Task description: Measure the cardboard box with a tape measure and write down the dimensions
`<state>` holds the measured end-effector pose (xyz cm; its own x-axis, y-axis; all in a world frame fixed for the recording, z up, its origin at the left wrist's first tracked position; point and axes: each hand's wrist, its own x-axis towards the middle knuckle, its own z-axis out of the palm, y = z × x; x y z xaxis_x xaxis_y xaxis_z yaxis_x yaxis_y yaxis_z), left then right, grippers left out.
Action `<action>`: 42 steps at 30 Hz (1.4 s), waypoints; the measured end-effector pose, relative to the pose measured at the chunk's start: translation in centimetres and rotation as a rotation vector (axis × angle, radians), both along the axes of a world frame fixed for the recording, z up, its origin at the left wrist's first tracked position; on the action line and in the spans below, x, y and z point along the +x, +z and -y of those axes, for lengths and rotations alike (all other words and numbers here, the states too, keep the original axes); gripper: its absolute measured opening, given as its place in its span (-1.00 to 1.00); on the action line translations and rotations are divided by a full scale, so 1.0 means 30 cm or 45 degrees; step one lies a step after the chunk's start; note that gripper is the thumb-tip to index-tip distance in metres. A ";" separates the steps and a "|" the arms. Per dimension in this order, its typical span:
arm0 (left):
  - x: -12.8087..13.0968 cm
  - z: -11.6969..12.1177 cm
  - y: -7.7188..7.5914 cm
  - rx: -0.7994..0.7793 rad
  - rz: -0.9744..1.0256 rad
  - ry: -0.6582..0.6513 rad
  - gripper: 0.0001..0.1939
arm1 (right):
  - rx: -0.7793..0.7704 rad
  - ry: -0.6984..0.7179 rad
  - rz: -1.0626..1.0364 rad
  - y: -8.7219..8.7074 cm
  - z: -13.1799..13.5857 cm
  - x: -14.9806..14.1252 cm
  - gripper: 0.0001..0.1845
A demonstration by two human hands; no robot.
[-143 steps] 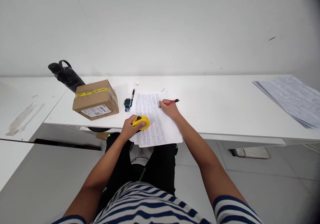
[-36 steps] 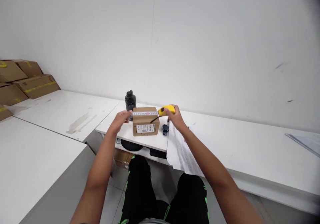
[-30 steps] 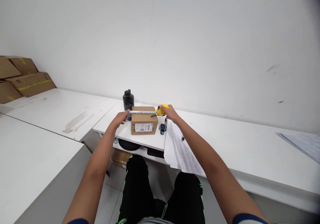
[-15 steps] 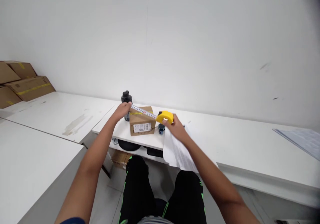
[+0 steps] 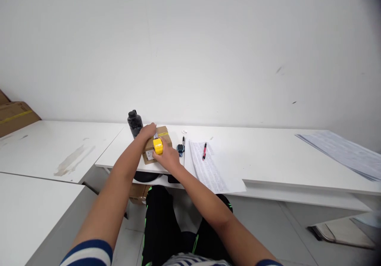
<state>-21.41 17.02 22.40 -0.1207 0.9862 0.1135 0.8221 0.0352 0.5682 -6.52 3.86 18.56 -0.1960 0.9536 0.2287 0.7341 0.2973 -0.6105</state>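
A small cardboard box (image 5: 164, 134) with yellow tape sits on the white desk (image 5: 262, 159). My right hand (image 5: 166, 157) grips a yellow tape measure (image 5: 157, 145) at the box's near side. My left hand (image 5: 148, 130) rests on the box's far top edge, fingers closed on the end of the tape blade, which runs across the box top between my hands. The box is largely hidden behind them.
A black bottle (image 5: 135, 123) stands behind the box. To its right lie a blue watch (image 5: 180, 148), a black pen (image 5: 183, 140), a printed sheet (image 5: 210, 169) and a red pen (image 5: 204, 150). A paper stack (image 5: 342, 150) lies far right; a carton (image 5: 14, 115) far left.
My right hand has swung the tape measure from the box's right side to its near side, so the blade now runs front to back. The view has shifted left.
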 end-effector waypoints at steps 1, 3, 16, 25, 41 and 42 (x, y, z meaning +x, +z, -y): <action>0.000 0.000 0.002 0.035 -0.016 -0.018 -0.70 | -0.007 -0.002 -0.035 -0.008 -0.005 -0.002 -0.14; 0.009 0.004 0.015 0.097 -0.055 -0.050 -0.72 | -0.009 -0.006 -0.095 -0.025 -0.007 -0.002 -0.16; 0.012 0.297 -0.041 0.204 -0.263 -0.480 -0.14 | -0.031 -0.255 -1.233 -0.140 0.038 0.146 -0.39; -0.147 0.545 -0.323 0.725 0.007 -0.026 -0.28 | -0.171 0.077 -1.409 -0.007 -0.096 0.212 -0.40; -0.084 0.517 -0.296 0.448 1.315 0.353 -0.32 | -0.318 1.129 -0.399 0.202 -0.324 -0.127 -0.47; -0.074 0.512 -0.285 0.444 1.346 0.371 -0.33 | -0.293 1.138 -0.343 0.195 -0.327 -0.142 -0.47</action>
